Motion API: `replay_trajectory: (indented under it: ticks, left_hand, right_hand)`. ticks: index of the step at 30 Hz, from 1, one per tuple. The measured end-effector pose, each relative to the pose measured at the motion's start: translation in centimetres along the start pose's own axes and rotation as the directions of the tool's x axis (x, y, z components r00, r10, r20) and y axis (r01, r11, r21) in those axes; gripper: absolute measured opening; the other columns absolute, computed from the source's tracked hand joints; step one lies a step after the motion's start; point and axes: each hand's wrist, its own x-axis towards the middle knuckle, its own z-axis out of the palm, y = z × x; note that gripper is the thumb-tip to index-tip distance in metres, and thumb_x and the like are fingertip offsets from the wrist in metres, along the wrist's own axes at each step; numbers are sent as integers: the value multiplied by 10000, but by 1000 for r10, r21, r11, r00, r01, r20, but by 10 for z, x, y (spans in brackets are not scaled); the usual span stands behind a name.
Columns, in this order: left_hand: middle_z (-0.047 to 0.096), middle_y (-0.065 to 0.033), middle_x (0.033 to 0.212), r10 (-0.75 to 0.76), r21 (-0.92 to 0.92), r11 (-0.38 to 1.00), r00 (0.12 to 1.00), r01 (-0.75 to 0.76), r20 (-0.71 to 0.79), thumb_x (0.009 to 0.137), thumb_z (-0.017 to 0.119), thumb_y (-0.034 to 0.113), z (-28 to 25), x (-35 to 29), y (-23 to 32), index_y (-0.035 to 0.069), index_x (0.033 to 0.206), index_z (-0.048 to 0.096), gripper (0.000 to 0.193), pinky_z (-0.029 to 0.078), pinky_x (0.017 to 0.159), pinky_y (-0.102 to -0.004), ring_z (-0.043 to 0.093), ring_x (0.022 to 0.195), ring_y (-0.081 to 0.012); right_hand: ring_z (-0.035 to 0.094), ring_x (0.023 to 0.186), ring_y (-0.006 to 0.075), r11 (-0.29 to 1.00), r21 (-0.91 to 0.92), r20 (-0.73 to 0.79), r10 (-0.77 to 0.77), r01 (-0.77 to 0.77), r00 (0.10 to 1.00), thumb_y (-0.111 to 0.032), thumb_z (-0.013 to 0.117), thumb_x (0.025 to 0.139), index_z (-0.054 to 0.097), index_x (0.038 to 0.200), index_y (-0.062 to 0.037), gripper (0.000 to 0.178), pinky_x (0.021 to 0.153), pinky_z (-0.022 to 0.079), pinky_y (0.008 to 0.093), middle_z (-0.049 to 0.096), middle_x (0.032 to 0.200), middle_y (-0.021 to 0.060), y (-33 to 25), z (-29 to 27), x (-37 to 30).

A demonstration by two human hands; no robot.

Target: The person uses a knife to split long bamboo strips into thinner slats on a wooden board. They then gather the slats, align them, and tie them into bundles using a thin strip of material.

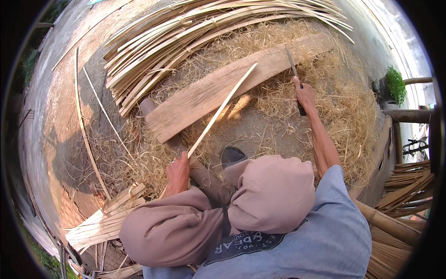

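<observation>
While knife (291,62) at plank (213,95) edge, hands (178,174) (305,95) apart

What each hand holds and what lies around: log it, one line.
left hand: holds pale strip | right hand: holds knife, apart from strip | ahead: wooden board, stack of strips beyond | ground: curly shavings

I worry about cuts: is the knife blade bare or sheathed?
Bare: the knife blade extends beyond the right hand as exposed grey metal, with no cover over it.
</observation>
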Motion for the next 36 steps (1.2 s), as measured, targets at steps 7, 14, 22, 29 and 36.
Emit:
replay_trajectory:
  ticks: [7,14,22,29,36]
  left_hand:
    - [607,-160,638,160,-571,820,942,38,293,1046,523,443,14,46,-18,38,935,649,438,480,576,-435,654,598,-280]
    - [718,-123,932,-15,-701,708,993,91,113,935,721,439,-53,33,-28,29,1258,631,529,533,731,-378,688,831,-219]
    - [704,-146,1046,-425,-672,558,863,487,273,900,790,266,-16,-144,-140,23,1140,690,356,547,746,-351,679,897,-209]
    - [601,-28,632,-326,-762,492,901,420,286,943,747,237,-47,-102,-104,14,846,665,257,473,563,-288,579,581,-134]
    - [627,-213,687,5,-326,944,990,-52,-143,1036,539,391,0,4,-39,33,884,634,401,481,614,-511,618,645,-429]
  right_hand:
    - [649,634,362,789,-168,311,-526,590,792,-642,588,939,578,785,-39,622,598,510,475,642,713,169,-42,73,-139]
    - [684,761,416,884,-211,321,-340,416,884,-673,571,929,640,790,-4,687,671,522,496,670,748,223,-66,87,-97]
    - [660,718,443,908,-310,190,-233,283,954,-711,525,925,627,678,27,785,699,507,508,646,678,257,-64,59,-9]
    - [623,496,245,994,30,236,-110,106,965,-653,550,957,574,647,15,737,510,494,384,562,535,133,-72,105,-63]
    - [659,667,401,843,-32,514,-448,538,732,-611,587,956,671,826,15,644,636,515,486,638,664,213,-100,122,-217]
